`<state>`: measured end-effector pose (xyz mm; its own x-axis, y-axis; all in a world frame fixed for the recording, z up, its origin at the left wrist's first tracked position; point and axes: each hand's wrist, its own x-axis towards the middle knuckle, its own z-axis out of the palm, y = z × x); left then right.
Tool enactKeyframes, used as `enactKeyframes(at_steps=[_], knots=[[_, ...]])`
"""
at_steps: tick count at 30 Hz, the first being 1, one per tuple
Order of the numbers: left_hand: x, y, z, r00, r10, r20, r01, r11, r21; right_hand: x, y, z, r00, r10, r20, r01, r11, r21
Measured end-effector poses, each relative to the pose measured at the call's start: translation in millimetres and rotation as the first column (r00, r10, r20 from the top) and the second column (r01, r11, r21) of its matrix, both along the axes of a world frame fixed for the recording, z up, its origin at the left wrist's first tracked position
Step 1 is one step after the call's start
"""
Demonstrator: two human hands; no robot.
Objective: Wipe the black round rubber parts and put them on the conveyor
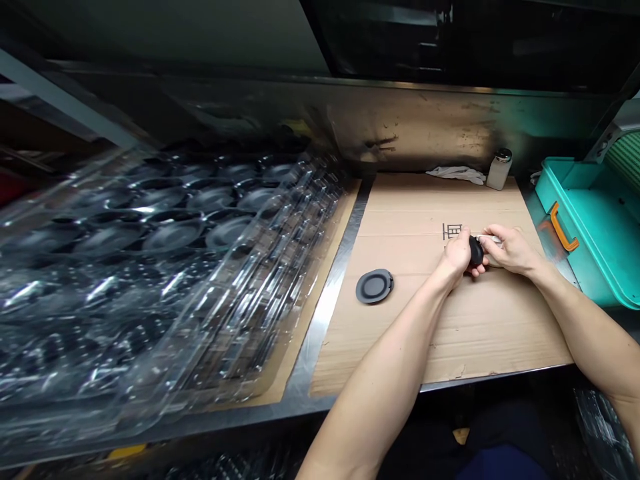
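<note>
My left hand (459,255) is closed around a small black part (476,251), held just above the cardboard sheet (390,220). Beside it, my right hand (510,249) pinches a bit of white cloth (493,241) against the black part. The fingers of both hands nearly meet, and they hide much of the part. To the left of my forearms, a flat black oval piece (375,287) with a raised ring lies on the cardboard.
Stacked clear plastic trays (235,320) with black round pieces (175,233) fill the left side. A teal bin (590,233) with an orange handle stands at right. A small bottle (499,169) and white cloth (456,174) lie along the cardboard's back edge.
</note>
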<state>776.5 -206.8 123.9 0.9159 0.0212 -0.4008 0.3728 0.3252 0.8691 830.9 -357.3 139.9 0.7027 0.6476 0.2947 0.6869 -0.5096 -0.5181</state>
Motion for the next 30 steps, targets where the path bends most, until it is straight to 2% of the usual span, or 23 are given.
enactKeyframes(at_steps=[3,7,11,15,19,22,28,30], knots=[[0.4,-0.1,-0.3,1.000,-0.019,0.019,0.019,0.999,0.040,1.9,0.0,-2.6,0.999,0.017,0.037,-0.015,0.998,-0.055],[-1.2,-2.4,-1.5,0.996,-0.059,0.070,0.048,0.986,0.158,0.8,1.0,1.1,0.994,-0.043,0.101,0.058,0.986,-0.158],[-4.2,-4.7,-0.2,0.995,-0.055,0.087,0.030,0.965,0.262,-1.2,-0.9,11.0,0.997,-0.050,0.055,0.062,0.965,-0.254],[-7.2,-4.0,3.3,0.995,-0.062,0.080,0.034,0.950,0.310,0.2,-4.2,17.7,0.999,0.011,0.037,-0.002,0.971,-0.239],[-8.2,-2.0,4.4,0.993,-0.087,0.081,0.057,0.946,0.321,3.0,-5.7,17.1,0.997,0.065,-0.032,-0.070,0.977,-0.200],[-7.7,-1.5,3.2,0.993,-0.101,0.069,0.071,0.939,0.337,3.4,-5.7,15.6,0.995,0.051,-0.081,-0.068,0.975,-0.211],[-7.8,-2.3,3.2,0.993,-0.096,0.073,0.067,0.940,0.335,3.8,-5.9,14.8,0.996,0.086,-0.023,-0.088,0.987,-0.131],[-8.9,-2.6,4.3,0.993,-0.092,0.080,0.060,0.938,0.342,3.3,-6.3,15.9,0.997,0.066,-0.046,-0.073,0.982,-0.177]])
